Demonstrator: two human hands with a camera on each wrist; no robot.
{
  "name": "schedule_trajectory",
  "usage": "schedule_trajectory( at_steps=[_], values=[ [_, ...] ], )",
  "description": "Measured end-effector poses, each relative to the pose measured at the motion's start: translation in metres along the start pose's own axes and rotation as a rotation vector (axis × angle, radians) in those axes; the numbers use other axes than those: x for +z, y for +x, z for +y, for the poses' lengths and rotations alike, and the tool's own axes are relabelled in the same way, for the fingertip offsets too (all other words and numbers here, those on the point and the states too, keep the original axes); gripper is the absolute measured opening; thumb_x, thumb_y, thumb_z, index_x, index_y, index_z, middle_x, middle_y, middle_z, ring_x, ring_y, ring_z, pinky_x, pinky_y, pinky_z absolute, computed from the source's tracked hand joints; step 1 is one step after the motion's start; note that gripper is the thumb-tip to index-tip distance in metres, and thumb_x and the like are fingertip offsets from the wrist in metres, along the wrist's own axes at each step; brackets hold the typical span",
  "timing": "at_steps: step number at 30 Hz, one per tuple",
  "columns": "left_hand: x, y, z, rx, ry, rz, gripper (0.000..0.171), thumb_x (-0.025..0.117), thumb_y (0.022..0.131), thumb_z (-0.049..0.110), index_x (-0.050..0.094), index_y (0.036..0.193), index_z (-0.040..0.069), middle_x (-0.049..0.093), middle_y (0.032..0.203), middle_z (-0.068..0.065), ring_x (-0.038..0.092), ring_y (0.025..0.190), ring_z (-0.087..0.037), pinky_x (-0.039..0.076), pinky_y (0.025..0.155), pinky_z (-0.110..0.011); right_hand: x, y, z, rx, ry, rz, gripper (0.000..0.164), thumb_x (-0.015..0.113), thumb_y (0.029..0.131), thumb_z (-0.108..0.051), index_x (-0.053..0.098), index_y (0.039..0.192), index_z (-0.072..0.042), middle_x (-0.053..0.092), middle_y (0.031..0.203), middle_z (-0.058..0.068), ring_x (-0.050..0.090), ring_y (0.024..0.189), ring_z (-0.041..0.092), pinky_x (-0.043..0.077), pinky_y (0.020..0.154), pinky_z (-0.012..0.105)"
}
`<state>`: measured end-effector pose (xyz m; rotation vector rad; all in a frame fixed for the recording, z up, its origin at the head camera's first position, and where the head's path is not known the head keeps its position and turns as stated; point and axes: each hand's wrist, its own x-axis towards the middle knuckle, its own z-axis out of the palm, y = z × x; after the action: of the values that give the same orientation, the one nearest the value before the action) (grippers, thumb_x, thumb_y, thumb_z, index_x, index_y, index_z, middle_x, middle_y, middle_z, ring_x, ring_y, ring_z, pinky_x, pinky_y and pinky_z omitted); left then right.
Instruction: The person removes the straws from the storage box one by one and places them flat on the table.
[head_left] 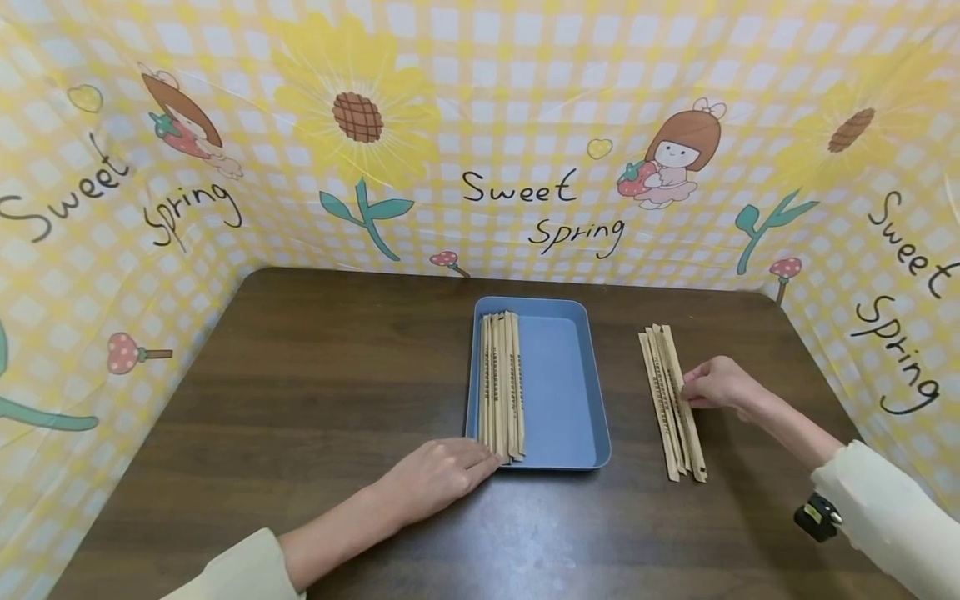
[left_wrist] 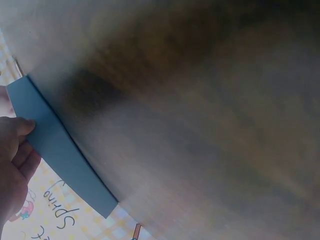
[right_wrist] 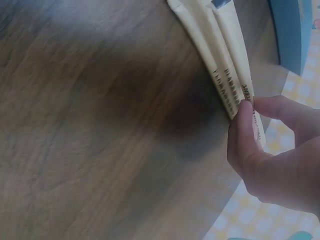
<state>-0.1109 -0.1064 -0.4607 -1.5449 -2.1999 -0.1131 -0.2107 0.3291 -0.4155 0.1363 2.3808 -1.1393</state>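
My left hand (head_left: 435, 475) grips the near left corner of a blue tray (head_left: 562, 375), its thumb against the outer wall in the left wrist view. Along the tray's left side lie several slim paper-wrapped sticks (head_left: 501, 383) with dark print, side by side. To the right of the tray, a small bundle of similar wrapped sticks (head_left: 660, 400) rests on the table. There my right hand (head_left: 716, 383) pinches the rightmost paper-wrapped stick (head_left: 692, 442) near its middle between thumb and fingertips. What the wrappers contain is hidden.
The brown wooden table (head_left: 337, 358) meets a yellow checked cloth (head_left: 510, 108) at the back and sides, printed with flowers and lettering. A small black device (head_left: 817, 517) is at the right sleeve.
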Motion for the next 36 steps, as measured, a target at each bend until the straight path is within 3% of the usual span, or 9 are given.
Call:
schedule_trajectory(
  at_steps=[15,24,36],
  values=[
    [0.000,-0.001,0.001,-0.005,0.009,0.009,0.029,0.063,0.087,0.002,0.072,0.115,0.003,0.073,0.106,-0.006,0.069,0.097,-0.016,0.056,0.090,-0.026,0.002,0.005,0.014,0.000,-0.004,0.019,0.036,0.060,0.085,0.006,0.053,0.113,0.027,0.064,0.101,0.023,0.068,0.079,0.015,0.061,0.073,0.028],
    [-0.001,-0.001,0.001,-0.010,-0.003,-0.006,0.029,0.069,0.086,0.002,0.073,0.114,0.003,0.073,0.107,-0.006,0.068,0.099,-0.016,0.056,0.090,-0.026,0.003,0.007,0.015,0.009,0.000,0.029,0.036,0.064,0.086,0.005,0.053,0.113,0.026,0.063,0.102,0.025,0.068,0.079,0.016,0.061,0.073,0.028],
    [-0.001,-0.001,0.000,-0.008,0.003,0.003,0.029,0.069,0.085,0.001,0.073,0.114,0.003,0.073,0.105,-0.006,0.068,0.097,-0.016,0.056,0.089,-0.026,0.000,0.006,0.014,0.009,-0.006,0.057,0.029,0.064,0.089,0.001,0.058,0.108,0.023,0.062,0.097,0.016,0.063,0.078,0.014,0.060,0.073,0.026]
  ],
)
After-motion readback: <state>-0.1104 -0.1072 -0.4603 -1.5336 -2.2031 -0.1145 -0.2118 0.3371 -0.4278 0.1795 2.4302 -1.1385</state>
